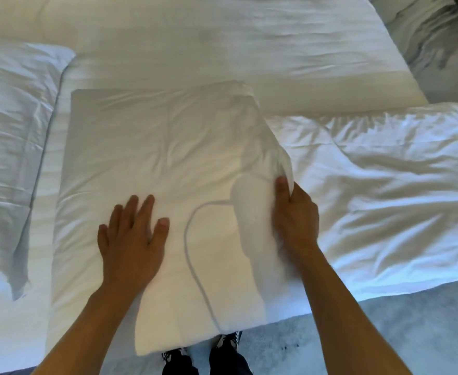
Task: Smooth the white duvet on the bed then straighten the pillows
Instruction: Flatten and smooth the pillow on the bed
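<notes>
A white pillow (152,163) lies in front of me on the bed, its near end hanging over the bed's edge. My left hand (133,234) rests flat on it with fingers spread, holding nothing. My right hand (295,215) grips the pillow's right edge, thumb on top, pinching a fold of the pillowcase. The white duvet (384,185) lies crumpled to the right of the pillow. A second long white pillow (222,44) lies across the bed beyond it. Another white pillow (11,131) sits at the left.
Grey carpet (411,320) shows beside the bed at the lower right. My shoes (227,339) stand just under the pillow's near end. A grey rumpled cloth (433,41) lies at the upper right.
</notes>
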